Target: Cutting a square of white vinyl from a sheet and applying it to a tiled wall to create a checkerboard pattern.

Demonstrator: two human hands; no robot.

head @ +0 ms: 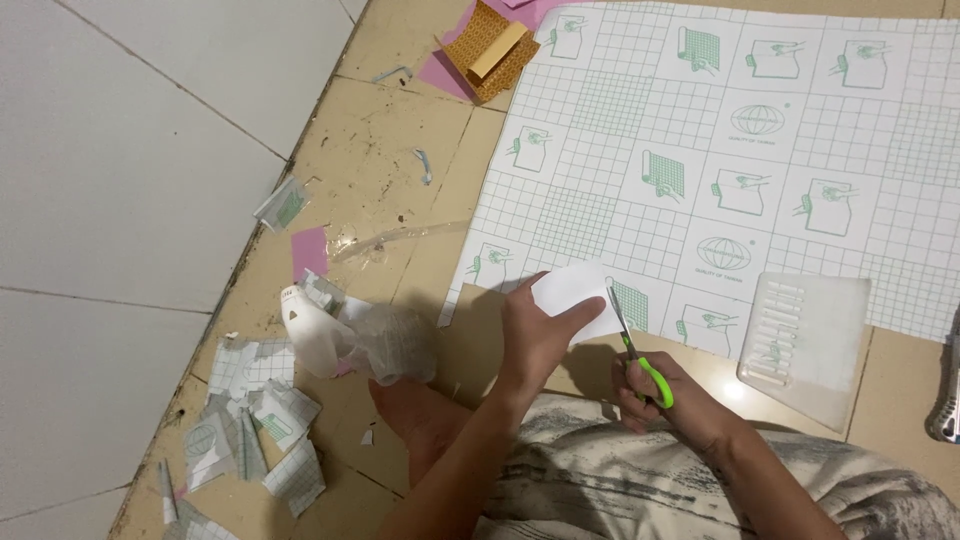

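My left hand (538,335) grips a small white piece of paper (572,290) by its lower left side, just above the tan floor. My right hand (668,395) holds green-handled scissors (632,345), fingers through the loops. The blades point up and away from me, and they meet the right edge of the white paper. Both hands work over the near edge of a large white sheet with a green grid and printed pictures (720,150). My knee and patterned clothing fill the bottom of the view.
A clear plastic scraper (805,345) lies right of the scissors. Crumpled white plastic (350,340) and several paper scraps (255,410) lie at left. A patterned brown box (492,50) on pink paper sits at the top. White tiles (120,200) border the left.
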